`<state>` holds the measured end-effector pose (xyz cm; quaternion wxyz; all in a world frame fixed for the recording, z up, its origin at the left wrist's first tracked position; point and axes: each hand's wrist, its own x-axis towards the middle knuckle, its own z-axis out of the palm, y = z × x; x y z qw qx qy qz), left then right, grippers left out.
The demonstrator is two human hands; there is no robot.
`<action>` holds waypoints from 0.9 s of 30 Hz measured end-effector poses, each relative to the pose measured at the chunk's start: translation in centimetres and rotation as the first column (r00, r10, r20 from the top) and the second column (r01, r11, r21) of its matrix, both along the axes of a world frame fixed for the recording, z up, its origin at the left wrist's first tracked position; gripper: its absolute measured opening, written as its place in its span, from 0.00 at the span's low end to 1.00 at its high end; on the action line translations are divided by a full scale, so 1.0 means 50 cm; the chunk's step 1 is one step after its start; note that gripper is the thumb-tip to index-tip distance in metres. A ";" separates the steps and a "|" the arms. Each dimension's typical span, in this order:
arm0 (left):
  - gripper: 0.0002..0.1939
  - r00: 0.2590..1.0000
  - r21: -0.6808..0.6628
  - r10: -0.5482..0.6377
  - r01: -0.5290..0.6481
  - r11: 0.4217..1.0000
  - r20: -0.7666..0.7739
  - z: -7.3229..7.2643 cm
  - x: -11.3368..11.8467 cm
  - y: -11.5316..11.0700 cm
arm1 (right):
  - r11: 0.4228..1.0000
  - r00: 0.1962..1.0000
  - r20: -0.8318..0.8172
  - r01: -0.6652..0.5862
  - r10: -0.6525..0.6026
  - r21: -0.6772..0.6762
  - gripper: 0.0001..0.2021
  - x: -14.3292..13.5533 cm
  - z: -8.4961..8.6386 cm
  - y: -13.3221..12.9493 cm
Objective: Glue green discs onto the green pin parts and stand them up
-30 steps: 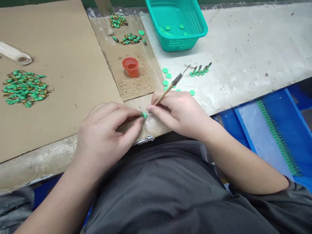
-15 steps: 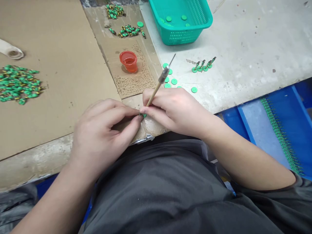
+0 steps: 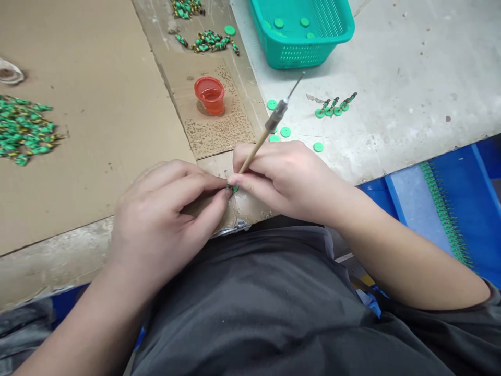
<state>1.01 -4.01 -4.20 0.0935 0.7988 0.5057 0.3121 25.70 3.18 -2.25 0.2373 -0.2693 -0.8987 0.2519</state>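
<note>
At the table's front edge, my left hand (image 3: 168, 209) pinches a small dark piece between thumb and forefinger, mostly hidden by the fingertips. Against it shows a green button-like disc (image 3: 235, 189). My right hand (image 3: 287, 175) is closed around a needle tool (image 3: 263, 137) with a wooden handle and metal collar, its thin tip pointing up and away. The right thumb and fingertips meet the left fingertips at the disc. Beyond the right hand lie several loose green discs (image 3: 285, 132). Farther right, small dark twisted figures stand on green discs (image 3: 329, 111) in a row.
A red cup (image 3: 210, 96) of liquid stands on speckled cardboard (image 3: 219, 136). Behind are a green basket (image 3: 299, 55) holding discs and a cluster of small green-black figures (image 3: 211, 40). A larger pile (image 3: 25, 130) lies left. Blue trays (image 3: 469, 209) sit below right.
The view has shifted slightly. The needle tool has tilted a little further right in my right hand; both hands keep their pinch at the disc.
</note>
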 end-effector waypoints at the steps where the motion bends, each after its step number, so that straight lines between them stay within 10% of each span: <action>1: 0.03 1.000 0.000 0.002 -0.002 1.000 -0.001 0.000 0.000 -0.001 | 1.000 1.000 -0.005 -0.009 0.009 -0.004 0.15 -0.001 0.002 0.000; 13: 0.06 1.000 -0.073 0.028 -0.028 0.997 0.010 0.005 0.001 -0.002 | 0.996 0.999 0.020 -0.032 0.034 -0.089 0.11 -0.025 0.012 0.006; 27: 0.07 0.982 -0.172 0.095 -0.066 0.983 0.166 0.026 0.008 -0.006 | 0.905 0.842 -0.336 0.369 -0.423 -0.213 0.11 0.017 -0.033 -0.109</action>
